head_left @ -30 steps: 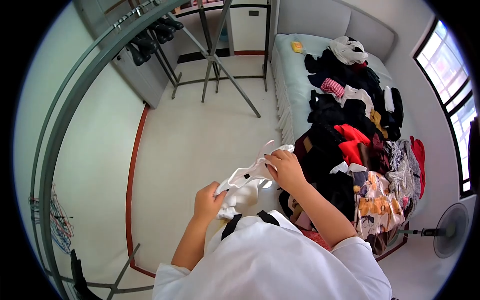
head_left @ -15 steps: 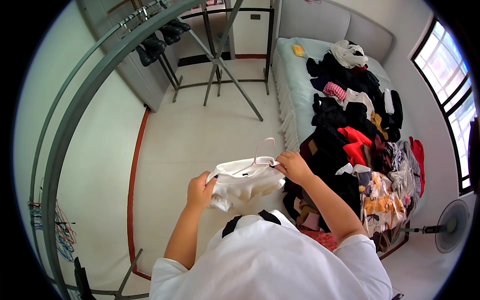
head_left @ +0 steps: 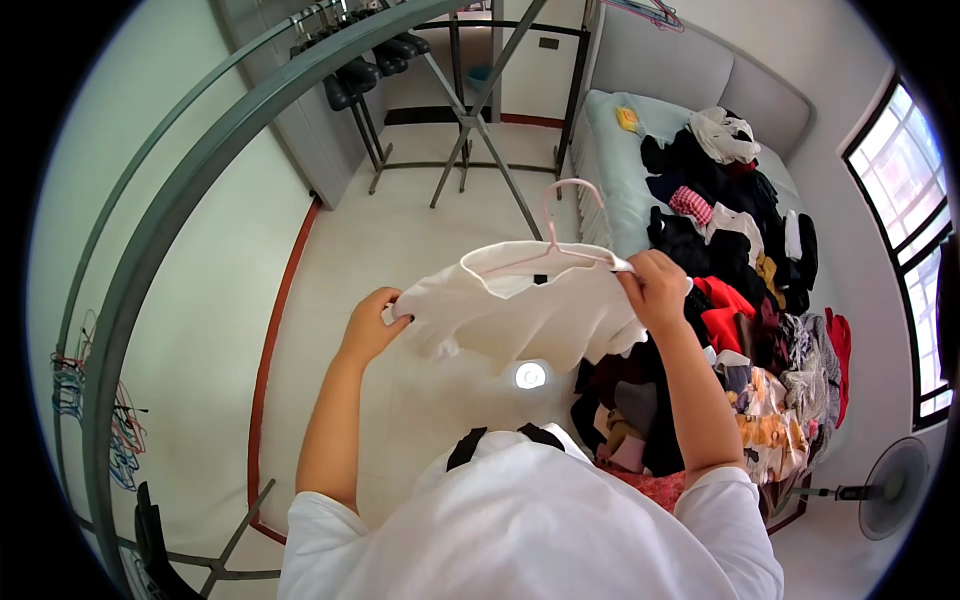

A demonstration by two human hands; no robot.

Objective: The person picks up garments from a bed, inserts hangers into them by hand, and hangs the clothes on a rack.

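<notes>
A white shirt [head_left: 520, 310] is stretched out in front of me, its neckline facing up. A pink clothes hanger [head_left: 553, 222] sits inside the shirt, with its hook standing out above the collar. My left hand [head_left: 372, 322] pinches the shirt's left side between thumb and fingers. My right hand [head_left: 656, 288] is closed on the shirt near the right shoulder, beside the end of the hanger's arm. The lower part of the shirt hangs down over the pale floor.
A bed [head_left: 612, 125] on the right carries a long heap of clothes [head_left: 730, 230]. A grey metal clothes rack [head_left: 120, 240] curves along the left, with colored hangers [head_left: 125, 440] low on it. A crossed metal stand [head_left: 470, 122] is ahead. A fan [head_left: 890, 488] stands at lower right.
Both hands have risen and moved apart, spreading the shirt wider. The left hand has shifted from the collar to the shirt's left side. The hanger now shows more clearly inside the neckline.
</notes>
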